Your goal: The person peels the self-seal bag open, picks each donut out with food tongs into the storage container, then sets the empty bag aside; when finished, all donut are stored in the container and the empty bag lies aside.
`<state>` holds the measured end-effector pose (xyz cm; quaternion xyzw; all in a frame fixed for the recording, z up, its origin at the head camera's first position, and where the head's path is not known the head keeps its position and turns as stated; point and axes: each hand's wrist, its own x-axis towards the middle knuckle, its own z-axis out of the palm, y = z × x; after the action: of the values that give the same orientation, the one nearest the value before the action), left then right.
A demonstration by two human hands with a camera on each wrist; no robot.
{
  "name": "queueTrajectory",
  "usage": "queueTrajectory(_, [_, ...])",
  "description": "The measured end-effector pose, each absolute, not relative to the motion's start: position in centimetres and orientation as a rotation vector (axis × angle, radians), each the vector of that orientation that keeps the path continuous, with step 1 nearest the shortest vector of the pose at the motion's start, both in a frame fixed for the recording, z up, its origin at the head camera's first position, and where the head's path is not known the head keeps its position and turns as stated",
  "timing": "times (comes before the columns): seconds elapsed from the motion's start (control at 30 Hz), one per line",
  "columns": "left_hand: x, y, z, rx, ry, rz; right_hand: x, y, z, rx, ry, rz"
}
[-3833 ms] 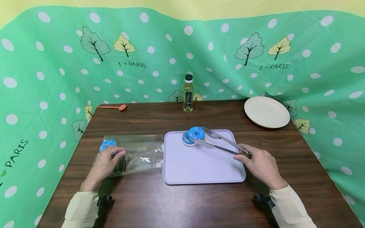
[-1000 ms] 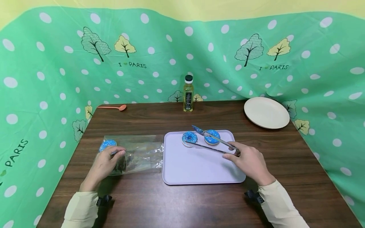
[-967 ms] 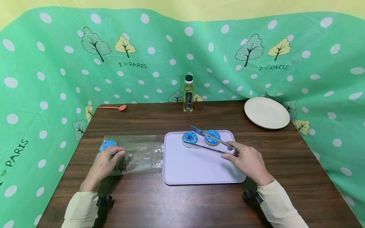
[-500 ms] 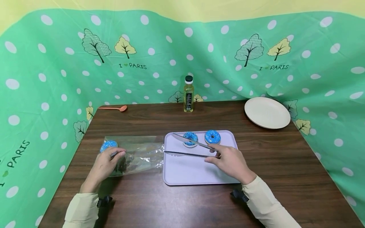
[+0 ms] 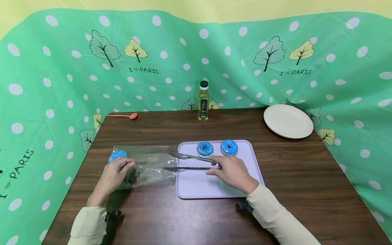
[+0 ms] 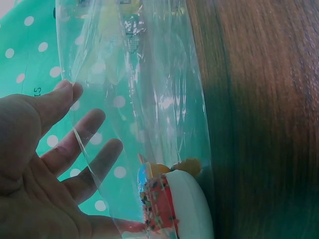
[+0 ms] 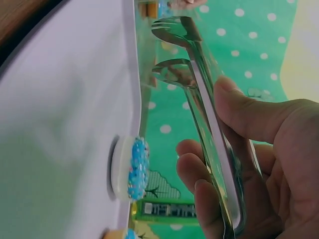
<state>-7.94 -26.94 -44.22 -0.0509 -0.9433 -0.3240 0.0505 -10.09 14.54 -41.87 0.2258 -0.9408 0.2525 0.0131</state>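
Observation:
My left hand (image 5: 111,177) pinches the edge of a clear plastic bag (image 5: 154,158) lying left of the lilac tray (image 5: 211,190). Inside the bag are a blue-iced donut (image 5: 117,155) and, in the left wrist view, a red-iced one (image 6: 160,206) with a white base; the hand partly hides them in the head view. My right hand (image 5: 234,173) grips metal tongs (image 5: 193,168) above the tray, their arms apart with nothing between the tips, which reach over the bag's right end. Two blue donuts, one (image 5: 205,149) sprinkled and one (image 5: 229,147) speckled white, lie on the tray's back part.
A bottle (image 5: 203,102) of yellow liquid stands behind the tray. An off-white plate (image 5: 288,120) is at the back right, an orange spoon (image 5: 132,116) at the back left. Green patterned cloth (image 5: 171,44) surrounds the table's back and sides.
The second blue donut, earlier overlapping the first between the tongs, now lies apart on its right. My right hand has moved the tongs left to the bag's end. The left hand keeps its place.

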Motion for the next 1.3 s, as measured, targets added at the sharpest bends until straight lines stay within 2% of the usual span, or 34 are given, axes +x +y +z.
queueTrajectory(0.63, [-8.0,-26.8,-44.3,-0.153,-2.854,-1.005,-11.6,11.2,-42.4,0.857,-2.882,0.767])
queueTrajectory(1.07, [-8.0,-26.8,-44.4,-0.169,-2.830,-1.016,-11.0,13.6,-42.2,0.702,-2.959,0.787])
queueTrajectory(1.3, [-7.6,-27.0,-44.3,-0.154,-2.842,-1.023,-11.4,12.7,-42.5,0.778,-2.937,0.762])
